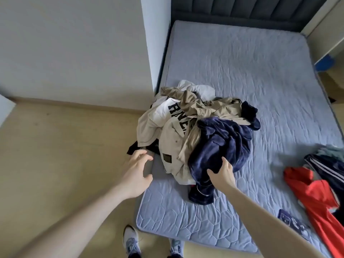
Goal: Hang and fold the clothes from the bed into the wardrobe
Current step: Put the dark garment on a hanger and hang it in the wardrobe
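Left hand (pixel 136 172), lower centre-left, fingers spread and holding nothing, near the bed (pixel 260 81) edge just beside the heap's dark hem; right hand (pixel 222 174), fingers on the navy fleece garment (pixel 221 146), grip uncertain. Probably the pick-up step, calling for lifting one piece free of the clothes pile (pixel 193 125) at frame centre. Bare mattress beyond; red garment (pixel 312 192) at right edge.

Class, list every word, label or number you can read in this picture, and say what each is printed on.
"RINE": large dark letters on the white garment in the pile, partly covered by folds, so the word is incomplete.
Dark patch on the beige garment: too small to read.
Print on the dark blue item at the bed's near edge: blurred.
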